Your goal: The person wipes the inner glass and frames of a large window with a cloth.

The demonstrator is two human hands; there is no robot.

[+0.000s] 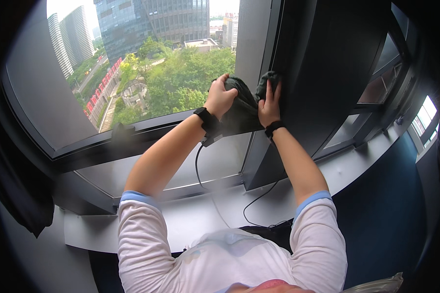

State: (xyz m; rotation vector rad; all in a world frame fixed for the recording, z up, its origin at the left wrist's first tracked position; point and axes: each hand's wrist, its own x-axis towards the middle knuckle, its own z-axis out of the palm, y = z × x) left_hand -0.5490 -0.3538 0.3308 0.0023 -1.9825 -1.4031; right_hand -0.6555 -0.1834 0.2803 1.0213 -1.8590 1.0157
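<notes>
Both arms reach forward to a dark green cloth (242, 102), which hangs in folds at the lower right corner of a large window (190, 84). My left hand (222, 97) grips its left part, with the thumb on top. On the right, a bunched end of the cloth sits under the fingers of my right hand (270, 106), against the dark window post (293, 66). The cloth sags between the hands, hiding part of the frame. A black band with a box-shaped device (207, 119) is on my left wrist, and a black band (275, 128) on my right.
A black cable (198, 164) hangs from the left wrist device, and another cable (245, 210) loops near the white sill (190, 212). A dark window handle (121, 133) stands on the lower frame. Dark fabric (22, 190) hangs at left. Blue flooring (385, 205) lies to the right.
</notes>
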